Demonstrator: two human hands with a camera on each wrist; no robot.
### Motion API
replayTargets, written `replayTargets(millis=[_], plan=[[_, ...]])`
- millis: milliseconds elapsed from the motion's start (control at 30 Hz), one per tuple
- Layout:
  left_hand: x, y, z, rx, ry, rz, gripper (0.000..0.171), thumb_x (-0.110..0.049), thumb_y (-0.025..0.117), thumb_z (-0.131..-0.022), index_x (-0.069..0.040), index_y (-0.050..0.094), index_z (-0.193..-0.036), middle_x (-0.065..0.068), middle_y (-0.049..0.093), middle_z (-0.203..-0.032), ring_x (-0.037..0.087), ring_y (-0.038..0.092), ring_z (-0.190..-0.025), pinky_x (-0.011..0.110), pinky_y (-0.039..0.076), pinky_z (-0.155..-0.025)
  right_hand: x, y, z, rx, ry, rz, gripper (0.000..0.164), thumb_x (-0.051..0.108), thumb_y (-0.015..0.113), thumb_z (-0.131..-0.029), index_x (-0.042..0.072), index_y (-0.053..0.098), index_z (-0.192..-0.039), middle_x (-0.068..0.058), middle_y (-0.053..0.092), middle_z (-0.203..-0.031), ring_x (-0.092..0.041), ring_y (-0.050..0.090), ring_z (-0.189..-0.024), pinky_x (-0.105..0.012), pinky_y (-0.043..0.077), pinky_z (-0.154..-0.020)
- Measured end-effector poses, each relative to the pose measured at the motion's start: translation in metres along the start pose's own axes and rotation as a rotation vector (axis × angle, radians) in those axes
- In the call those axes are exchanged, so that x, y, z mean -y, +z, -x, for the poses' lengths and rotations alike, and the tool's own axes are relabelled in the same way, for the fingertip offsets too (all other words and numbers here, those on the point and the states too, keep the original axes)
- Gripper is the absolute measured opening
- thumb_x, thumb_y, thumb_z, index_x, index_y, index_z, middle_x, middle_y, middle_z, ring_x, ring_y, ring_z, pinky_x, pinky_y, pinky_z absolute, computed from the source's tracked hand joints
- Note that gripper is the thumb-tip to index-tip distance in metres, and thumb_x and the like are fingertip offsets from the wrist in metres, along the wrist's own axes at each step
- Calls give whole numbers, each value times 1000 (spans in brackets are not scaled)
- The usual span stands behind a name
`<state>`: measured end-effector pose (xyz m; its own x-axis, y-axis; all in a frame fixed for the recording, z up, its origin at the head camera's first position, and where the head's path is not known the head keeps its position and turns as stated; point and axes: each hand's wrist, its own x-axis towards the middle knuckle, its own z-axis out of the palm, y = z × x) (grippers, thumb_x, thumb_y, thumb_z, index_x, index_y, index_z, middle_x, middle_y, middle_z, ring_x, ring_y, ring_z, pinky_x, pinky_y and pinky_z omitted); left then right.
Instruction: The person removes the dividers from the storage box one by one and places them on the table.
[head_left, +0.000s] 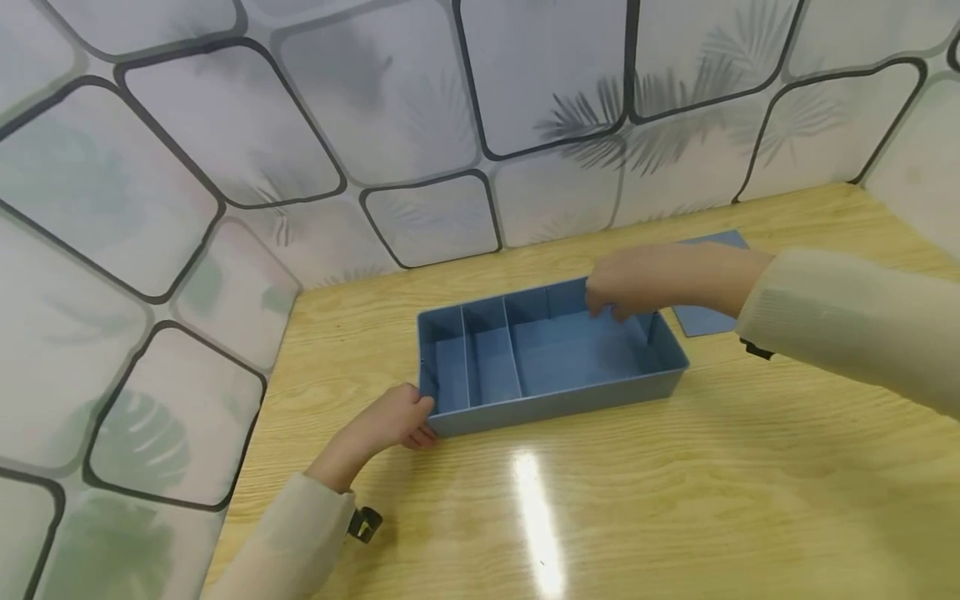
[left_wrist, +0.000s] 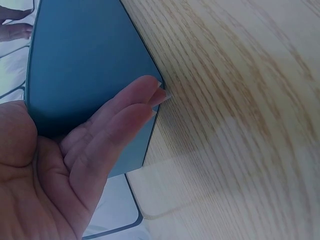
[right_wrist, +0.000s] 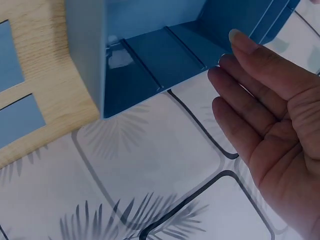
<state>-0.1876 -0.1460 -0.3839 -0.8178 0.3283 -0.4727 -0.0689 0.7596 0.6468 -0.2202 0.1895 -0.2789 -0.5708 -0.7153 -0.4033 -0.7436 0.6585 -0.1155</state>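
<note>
Blue tray [head_left: 558, 404], yellow wood-grained table [head_left: 675, 500], leaf-patterned wall [head_left: 420, 100]

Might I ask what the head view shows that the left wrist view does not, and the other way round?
Only the head view shows the inside of the blue tray, two dividers toward its left end, the flat blue pieces near its right end, and the pale sleeves.

Only the left wrist view shows the palm side of the left hand.

Both share the left hand at the tray's corner, the wooden table, the patterned backdrop and the right hand, though the wrist view catches only part of it.
</note>
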Motion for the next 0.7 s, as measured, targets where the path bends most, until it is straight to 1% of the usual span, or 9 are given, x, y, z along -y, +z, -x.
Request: replayTargets(millis=[167,300,600,700], plan=[[1,0,0,-6,-8,-6,33,-12,33,-85,6,55,-67,14,63,-60,23,61,-55,36,53,-52,7,-3,-13,7,-6,28,30,12,66,-76,6,63,-105,-9,63,-105,-23,58,-95,-32,50,-75],[2,0,-1,-9,-11,-12,33,-12,33,-85,6,55,-67,14,63,-60,23,61,-55,36,53,-53,12,-5,-23,6,-15,17,29,11,65,-76,7,64,-105,-8,63,-107,-22,58,-96,-31,50,-76],[3,-1,-2,-7,-6,-10,33,-12,33,-85,5,54,-66,14,64,-61,23,61,-56,37,53,-53,21,-11,-40,-27,-90,96,29,12,66,-76,5,64,-104,-8,64,-105,-21,58,-94,-31,50,-76],[2,0,-2,-3,-2,-10,33,-12,33,-86,5,53,-67,15,64,-62,23,61,-56,37,53,-53,24,-13,-47,-14,-93,107,28,11,65,-77,6,64,-104,-8,64,-105,-21,58,-95,-31,50,-77]])
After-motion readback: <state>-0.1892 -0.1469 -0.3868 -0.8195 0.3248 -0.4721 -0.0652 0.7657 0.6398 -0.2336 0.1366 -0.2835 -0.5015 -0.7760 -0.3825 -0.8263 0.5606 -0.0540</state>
